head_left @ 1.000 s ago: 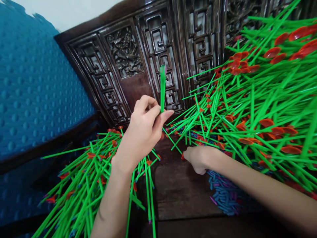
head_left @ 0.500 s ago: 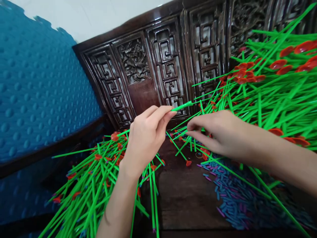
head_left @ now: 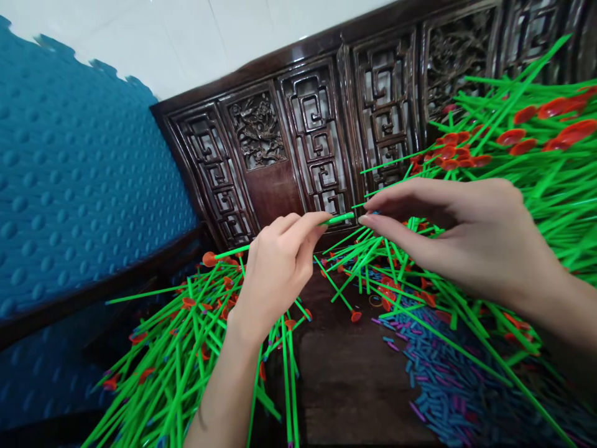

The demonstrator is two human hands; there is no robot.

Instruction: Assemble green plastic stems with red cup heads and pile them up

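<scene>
My left hand (head_left: 277, 267) is closed around a thin green plastic stick (head_left: 342, 218), held slantwise with its tip pointing right. An orange-red cup (head_left: 209, 259) caps the stick's other end, left of the hand. Just beyond the tip, my right hand (head_left: 480, 230) has thumb and forefinger brought together in a pinch. A trace of blue shows between those fingertips, too small to make out. Below the right hand lies a heap of small blue and purple tubes (head_left: 438, 379). Green sticks with red cups (head_left: 177, 348) are piled under the left forearm.
A larger pile of green sticks (head_left: 559, 193) with red cups rises at the right. Everything rests on a dark wooden seat (head_left: 349, 379) with a carved openwork back (head_left: 321, 130). A blue bumpy foam mat (head_left: 93, 162) stands at the left, beside a wooden rail (head_left: 140, 267).
My right hand has risen, and its fingertips are now close to the stick's tip. The left hand keeps the stick, whose tip sits slightly lower. The view has shifted a little.
</scene>
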